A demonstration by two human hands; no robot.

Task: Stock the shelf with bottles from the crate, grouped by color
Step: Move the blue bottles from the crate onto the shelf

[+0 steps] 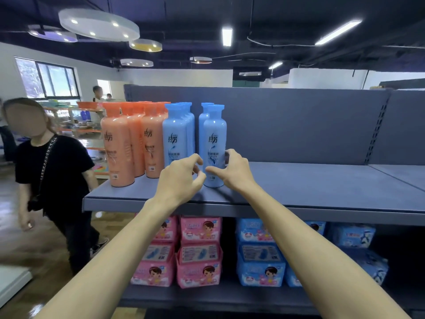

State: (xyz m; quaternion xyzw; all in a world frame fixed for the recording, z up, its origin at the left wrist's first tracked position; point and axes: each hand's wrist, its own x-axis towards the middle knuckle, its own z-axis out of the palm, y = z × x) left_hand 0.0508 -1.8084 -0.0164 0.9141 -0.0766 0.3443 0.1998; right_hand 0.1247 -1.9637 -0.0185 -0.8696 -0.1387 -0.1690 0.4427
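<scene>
On the grey top shelf several orange bottles stand at the left, with blue bottles right beside them. A front blue bottle stands a little apart to the right, another one behind it. My right hand grips this front bottle low down, fingers on its right side and thumb across its front. My left hand hovers at the gap between the blue groups, fingers loosely curled and holding nothing. The crate is out of view.
The shelf's right part is bare, with a grey back panel behind. Pink packs and blue packs fill the lower shelf. A person in black walks at the left of the shelf end.
</scene>
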